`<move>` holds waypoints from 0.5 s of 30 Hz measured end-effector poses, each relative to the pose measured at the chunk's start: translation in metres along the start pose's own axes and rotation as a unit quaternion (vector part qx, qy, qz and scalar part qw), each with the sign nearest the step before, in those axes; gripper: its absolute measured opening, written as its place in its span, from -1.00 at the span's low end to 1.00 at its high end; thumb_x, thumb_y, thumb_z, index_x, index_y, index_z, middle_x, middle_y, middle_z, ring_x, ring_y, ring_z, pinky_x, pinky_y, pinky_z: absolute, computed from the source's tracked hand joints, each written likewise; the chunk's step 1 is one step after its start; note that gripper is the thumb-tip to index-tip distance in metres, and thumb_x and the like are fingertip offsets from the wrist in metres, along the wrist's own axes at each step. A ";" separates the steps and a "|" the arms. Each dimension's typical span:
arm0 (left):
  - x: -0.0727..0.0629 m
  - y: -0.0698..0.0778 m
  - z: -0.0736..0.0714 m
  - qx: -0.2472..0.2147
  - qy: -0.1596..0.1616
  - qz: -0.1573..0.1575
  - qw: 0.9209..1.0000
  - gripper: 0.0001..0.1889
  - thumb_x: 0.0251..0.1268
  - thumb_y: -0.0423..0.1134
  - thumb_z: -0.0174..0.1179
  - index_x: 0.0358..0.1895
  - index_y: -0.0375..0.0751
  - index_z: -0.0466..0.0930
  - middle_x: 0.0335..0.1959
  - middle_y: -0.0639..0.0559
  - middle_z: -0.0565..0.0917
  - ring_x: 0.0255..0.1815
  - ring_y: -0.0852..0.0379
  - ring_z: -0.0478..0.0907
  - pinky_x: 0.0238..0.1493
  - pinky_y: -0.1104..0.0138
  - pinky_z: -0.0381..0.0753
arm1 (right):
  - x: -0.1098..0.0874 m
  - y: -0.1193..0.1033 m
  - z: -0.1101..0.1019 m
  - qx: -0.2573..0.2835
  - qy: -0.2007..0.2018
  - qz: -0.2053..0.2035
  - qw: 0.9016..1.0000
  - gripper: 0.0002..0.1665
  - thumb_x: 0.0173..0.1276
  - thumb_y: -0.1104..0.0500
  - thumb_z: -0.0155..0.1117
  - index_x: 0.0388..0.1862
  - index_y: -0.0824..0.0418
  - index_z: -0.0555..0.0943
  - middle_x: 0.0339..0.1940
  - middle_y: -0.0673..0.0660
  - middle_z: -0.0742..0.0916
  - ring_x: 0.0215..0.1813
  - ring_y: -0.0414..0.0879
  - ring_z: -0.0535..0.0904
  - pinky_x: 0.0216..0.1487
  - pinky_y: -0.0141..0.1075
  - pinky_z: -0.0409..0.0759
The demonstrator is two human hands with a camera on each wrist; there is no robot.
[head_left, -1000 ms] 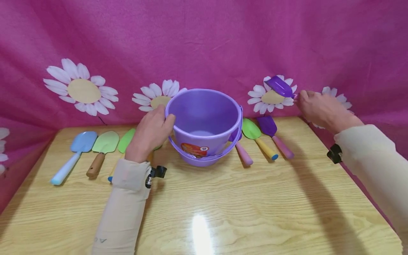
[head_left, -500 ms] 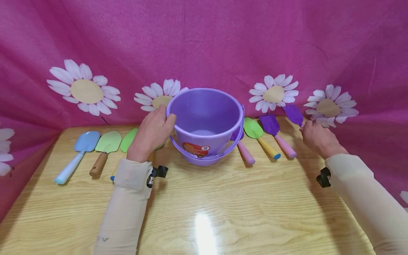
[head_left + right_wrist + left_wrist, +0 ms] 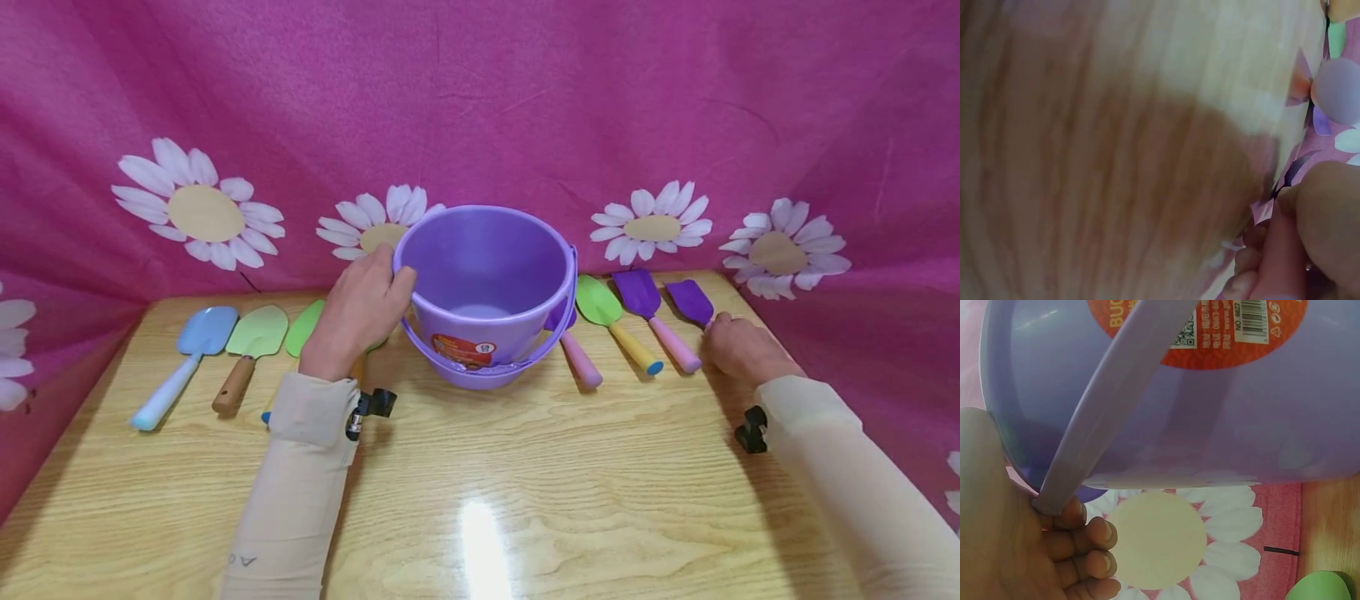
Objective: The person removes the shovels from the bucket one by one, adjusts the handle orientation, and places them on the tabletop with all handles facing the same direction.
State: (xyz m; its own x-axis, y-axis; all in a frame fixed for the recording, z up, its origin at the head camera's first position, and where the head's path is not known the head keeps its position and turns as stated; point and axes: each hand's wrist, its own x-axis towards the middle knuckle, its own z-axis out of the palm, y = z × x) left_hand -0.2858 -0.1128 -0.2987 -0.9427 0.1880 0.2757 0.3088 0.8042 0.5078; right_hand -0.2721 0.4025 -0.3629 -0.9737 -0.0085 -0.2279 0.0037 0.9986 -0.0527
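Observation:
My left hand point(image 3: 360, 308) grips the left rim of a purple bucket point(image 3: 480, 321) that stands upright on the table. In the left wrist view its handle point(image 3: 1104, 406) hangs down across the side near the fingers. At the right back, my right hand point(image 3: 748, 346) holds a purple-bladed toy shovel point(image 3: 690, 302) low over the tabletop, its blade toward the curtain. The shovel's pink handle point(image 3: 1282, 262) shows between thumb and fingers in the right wrist view. Whether the blade touches the table I cannot tell. Beside it lies another purple shovel point(image 3: 637, 293) with a pink handle.
A green shovel point(image 3: 600, 302) with a yellow handle lies right of the bucket, near a pink handle point(image 3: 581, 360). Left lie a blue shovel point(image 3: 207, 330) and a pale green one point(image 3: 258, 332); more are partly hidden by my left arm. A pink flowered curtain point(image 3: 525, 100) closes off the back.
My right hand has lowered the purple shovel from in front of the curtain to the table's right back, beside the row. My left hand keeps its grip on the bucket.

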 end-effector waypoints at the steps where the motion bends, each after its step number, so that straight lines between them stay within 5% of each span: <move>1: 0.000 0.000 0.000 0.000 0.001 0.001 1.000 -0.59 0.47 -0.02 -0.21 -0.09 -0.32 0.46 -0.24 -0.23 0.55 -0.10 -0.21 0.53 0.04 -0.05 0.51 | 0.000 -0.003 0.001 -0.015 0.008 0.006 1.000 -0.61 0.51 0.19 -0.20 -0.12 0.58 0.37 -0.26 0.49 0.62 -0.21 0.31 0.64 -0.12 0.13 0.64; 8: -0.001 0.001 -0.002 -0.006 -0.001 -0.005 1.000 -0.59 0.46 0.00 -0.18 -0.07 -0.30 0.46 -0.23 -0.21 0.53 -0.11 -0.17 0.50 0.02 0.00 0.51 | 0.022 0.009 0.016 -0.038 0.016 0.036 0.999 -0.48 0.53 0.13 -0.09 -0.01 0.69 0.36 -0.12 0.64 0.59 -0.06 0.48 0.61 -0.01 0.24 0.62; 12: -0.003 0.000 -0.002 -0.008 -0.006 -0.008 1.000 -0.59 0.46 0.00 -0.19 -0.06 -0.30 0.44 -0.22 -0.21 0.53 -0.10 -0.17 0.50 0.04 0.00 0.50 | 0.020 0.004 0.016 -0.067 0.053 -0.004 0.996 -0.54 0.44 0.20 -0.03 -0.12 0.68 0.50 -0.28 0.52 0.60 -0.22 0.36 0.59 -0.23 0.12 0.63; 15: -0.005 -0.002 -0.002 -0.005 -0.009 -0.010 1.000 -0.58 0.47 0.00 -0.21 -0.05 -0.31 0.44 -0.21 -0.22 0.53 -0.08 -0.17 0.51 0.05 -0.01 0.50 | 0.010 -0.008 0.013 -0.073 0.115 -0.053 0.989 -0.64 0.34 0.31 -0.02 -0.29 0.68 0.53 -0.48 0.39 0.56 -0.39 0.21 0.52 -0.41 -0.15 0.49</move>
State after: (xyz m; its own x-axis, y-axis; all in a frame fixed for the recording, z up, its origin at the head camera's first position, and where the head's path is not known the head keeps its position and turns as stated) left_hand -0.2814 -0.1163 -0.2993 -0.9507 0.1832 0.2503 0.2918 0.8016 0.5218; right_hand -0.2792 0.3936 -0.3771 -0.9931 -0.1173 -0.0011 -0.1170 0.9899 0.0805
